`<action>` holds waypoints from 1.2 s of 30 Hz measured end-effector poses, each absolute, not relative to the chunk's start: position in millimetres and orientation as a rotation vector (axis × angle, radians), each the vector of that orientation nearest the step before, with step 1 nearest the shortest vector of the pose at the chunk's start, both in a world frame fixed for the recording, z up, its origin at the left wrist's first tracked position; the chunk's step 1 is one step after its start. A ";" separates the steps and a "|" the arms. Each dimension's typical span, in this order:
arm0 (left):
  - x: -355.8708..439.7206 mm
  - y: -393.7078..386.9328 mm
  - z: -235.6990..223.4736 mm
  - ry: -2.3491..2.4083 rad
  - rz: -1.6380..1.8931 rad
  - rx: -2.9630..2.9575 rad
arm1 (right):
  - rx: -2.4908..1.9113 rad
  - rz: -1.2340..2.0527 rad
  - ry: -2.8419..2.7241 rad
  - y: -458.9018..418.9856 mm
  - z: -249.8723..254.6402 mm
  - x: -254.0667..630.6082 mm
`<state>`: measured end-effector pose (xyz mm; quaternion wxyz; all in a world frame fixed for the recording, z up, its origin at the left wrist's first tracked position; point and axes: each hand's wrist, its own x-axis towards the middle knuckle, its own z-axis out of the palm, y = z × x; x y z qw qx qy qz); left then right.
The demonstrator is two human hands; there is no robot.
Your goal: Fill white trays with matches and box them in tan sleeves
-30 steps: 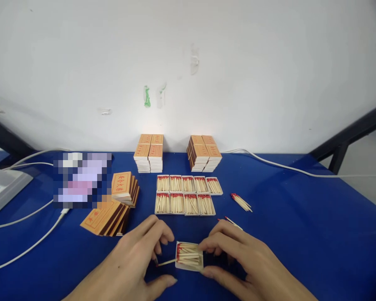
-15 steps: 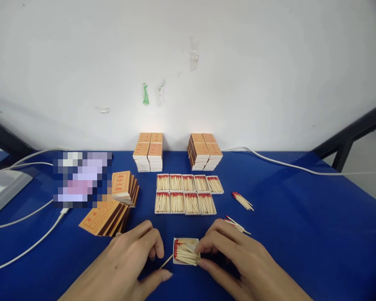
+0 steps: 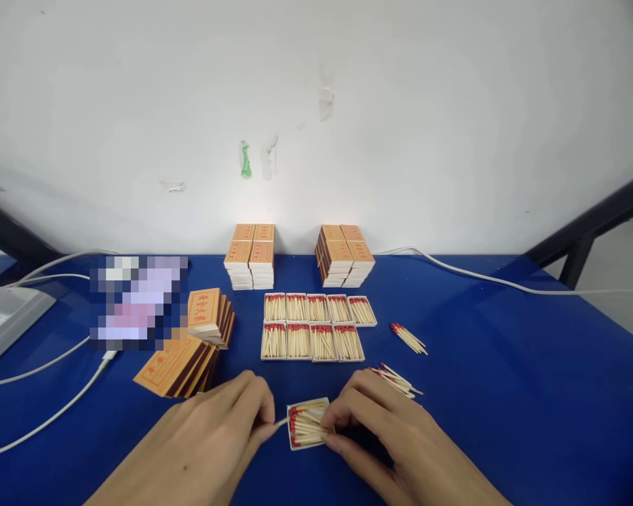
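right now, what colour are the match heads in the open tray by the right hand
Match heads: red, seen best in the head view.

The matches (image 3: 304,430) are red-tipped cream, the tabletop (image 3: 496,337) blue.

This looks like a plain indoor work spot, though whether in a workshop, office or home cannot be told. A blue tabletop (image 3: 506,337) stands against a scuffed white wall (image 3: 427,126) marked with scraps of torn tape (image 3: 245,160); black metal bars (image 3: 619,211) flank it, a white cable (image 3: 480,280) trails across, and stacked matchboxes (image 3: 262,253) and match-filled trays (image 3: 311,325) suggest repetitive handwork.
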<state>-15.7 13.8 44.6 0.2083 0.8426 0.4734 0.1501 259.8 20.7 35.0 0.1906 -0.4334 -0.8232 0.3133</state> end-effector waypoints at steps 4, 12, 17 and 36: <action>-2.6 16.7 44.9 1.303 0.506 2.286 | -1.221 0.831 -2.310 19.0 37.9 266.1; 4.9 14.3 23.5 1.042 0.752 2.471 | -1.426 0.395 -2.123 19.9 29.5 317.0; 5.6 12.0 33.8 1.194 0.770 2.452 | -1.313 0.424 -2.317 26.0 29.3 327.5; 6.0 15.6 19.2 1.163 0.670 2.210 | -1.691 0.414 -2.007 20.6 3.8 324.6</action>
